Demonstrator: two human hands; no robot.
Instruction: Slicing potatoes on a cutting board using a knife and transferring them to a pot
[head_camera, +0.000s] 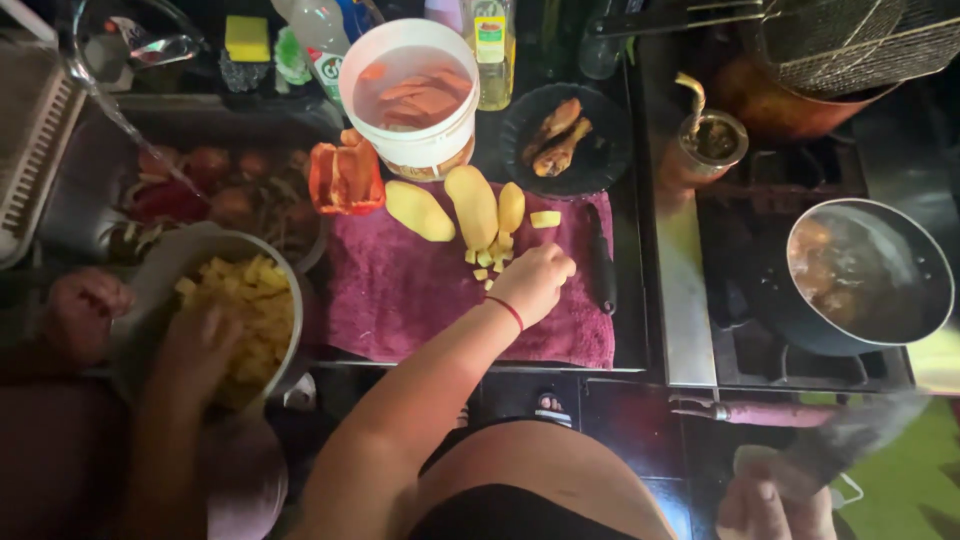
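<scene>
My left hand (532, 280), a red band on its wrist, rests on the purple towel (400, 300) with its fingers curled over small potato cubes (487, 258). Just beyond lie three peeled potato pieces (472, 205) and one cut chunk (545, 219). My right hand (770, 505) is low at the right, shut on the handle of a blurred knife (850, 440), off the counter. At the left, another person's hands (195, 350) hold a metal bowl (160, 262) of diced potato (250, 305).
A white bucket of water with carrots (415, 95), a cut red pepper (345, 178) and a black plate of chicken (560, 135) stand behind the towel. A sink with running water (120, 120) is at the left. A pot of simmering liquid (868, 272) sits on the stove.
</scene>
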